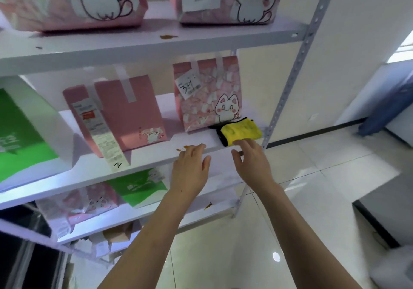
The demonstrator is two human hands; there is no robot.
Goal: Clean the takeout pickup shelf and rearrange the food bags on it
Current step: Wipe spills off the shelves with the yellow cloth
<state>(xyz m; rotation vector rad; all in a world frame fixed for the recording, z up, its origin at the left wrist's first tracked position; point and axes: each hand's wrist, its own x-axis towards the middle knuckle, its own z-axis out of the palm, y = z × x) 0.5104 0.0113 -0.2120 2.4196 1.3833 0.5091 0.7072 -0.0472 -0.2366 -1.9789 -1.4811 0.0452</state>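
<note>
My left hand [190, 172] rests at the front edge of the white metal shelf's middle board [143, 165], fingers loosely spread and holding nothing. My right hand [251, 161] reaches with relaxed, open fingers, its tips touching the folded yellow microfibre cloth with black trim [238, 131]. Just behind the cloth stands a pink cat-print paper bag [207, 96]; a plain pink paper bag with a long receipt [120, 114] stands to its left. Orange crumbs [186, 147] lie by my left fingertips.

On the white middle shelf board [143, 154], bare room lies along the front edge between the plain pink paper bag [125, 114] and the folded yellow microfibre cloth [240, 131]; the cat-printed pink bag [207, 96] blocks behind.
</note>
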